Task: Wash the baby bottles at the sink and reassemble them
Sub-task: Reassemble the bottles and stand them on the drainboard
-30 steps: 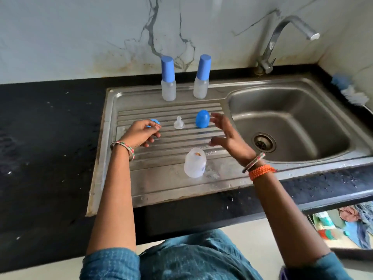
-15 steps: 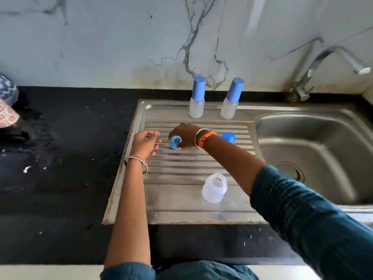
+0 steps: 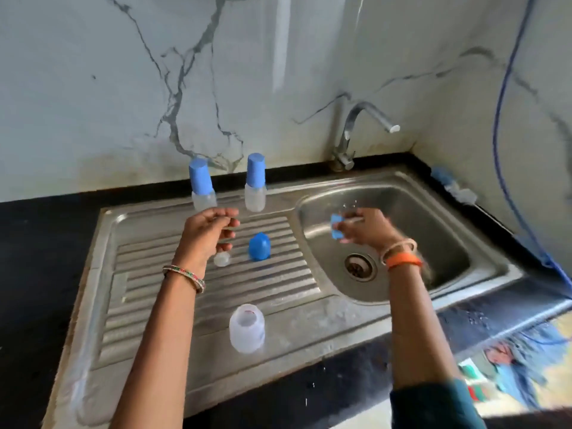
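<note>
Two assembled baby bottles with blue caps (image 3: 201, 185) (image 3: 255, 184) stand at the back of the steel drainboard (image 3: 148, 292). An open clear bottle body (image 3: 247, 328) stands near the front. A blue dome cap (image 3: 259, 246) and a clear teat (image 3: 222, 259) lie on the ridges. My right hand (image 3: 363, 226) is blurred over the sink basin (image 3: 439, 236) and grips a blue screw ring (image 3: 335, 227). My left hand (image 3: 207, 230) hovers above the teat with fingers loosely curled, holding nothing that I can see.
A curved tap (image 3: 356, 131) rises behind the basin; the drain (image 3: 360, 267) sits mid-basin. A blue and white brush (image 3: 452, 187) lies on the black counter (image 3: 37, 252) at the right wall. A blue cord (image 3: 498, 125) hangs down that wall.
My right hand has carried the blue ring from the drainboard's left side across to above the basin. My left hand has lifted slightly. The camera view has swung right.
</note>
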Demonstrator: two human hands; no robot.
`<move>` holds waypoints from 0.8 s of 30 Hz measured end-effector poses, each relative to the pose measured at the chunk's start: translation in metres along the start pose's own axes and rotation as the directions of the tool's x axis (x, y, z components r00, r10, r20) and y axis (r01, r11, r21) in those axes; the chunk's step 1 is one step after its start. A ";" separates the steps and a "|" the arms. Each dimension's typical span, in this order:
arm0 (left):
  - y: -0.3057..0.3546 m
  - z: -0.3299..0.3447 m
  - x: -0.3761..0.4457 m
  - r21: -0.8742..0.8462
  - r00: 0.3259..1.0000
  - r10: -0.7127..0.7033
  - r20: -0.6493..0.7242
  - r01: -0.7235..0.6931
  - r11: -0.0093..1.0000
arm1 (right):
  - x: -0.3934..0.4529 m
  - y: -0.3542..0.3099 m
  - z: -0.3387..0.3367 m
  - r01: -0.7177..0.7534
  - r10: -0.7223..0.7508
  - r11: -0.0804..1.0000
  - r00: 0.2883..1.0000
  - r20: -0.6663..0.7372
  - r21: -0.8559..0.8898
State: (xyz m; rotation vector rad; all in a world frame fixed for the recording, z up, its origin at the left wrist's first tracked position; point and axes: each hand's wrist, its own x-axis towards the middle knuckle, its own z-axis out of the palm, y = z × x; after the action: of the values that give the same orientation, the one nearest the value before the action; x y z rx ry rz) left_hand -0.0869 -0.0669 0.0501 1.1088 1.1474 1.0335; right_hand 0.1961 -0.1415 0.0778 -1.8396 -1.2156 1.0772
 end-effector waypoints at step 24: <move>-0.007 0.009 -0.011 -0.511 0.851 -0.102 0.516 0.401 0.761 | -0.002 -0.033 0.129 0.604 -0.592 0.797 0.780 -0.201 -0.004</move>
State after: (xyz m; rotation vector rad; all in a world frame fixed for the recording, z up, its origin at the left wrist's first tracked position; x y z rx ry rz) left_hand -0.0790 -0.0796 0.0450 0.5950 0.4928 0.7678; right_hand 0.0677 -0.1204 0.0511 -1.3146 -1.4858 0.5501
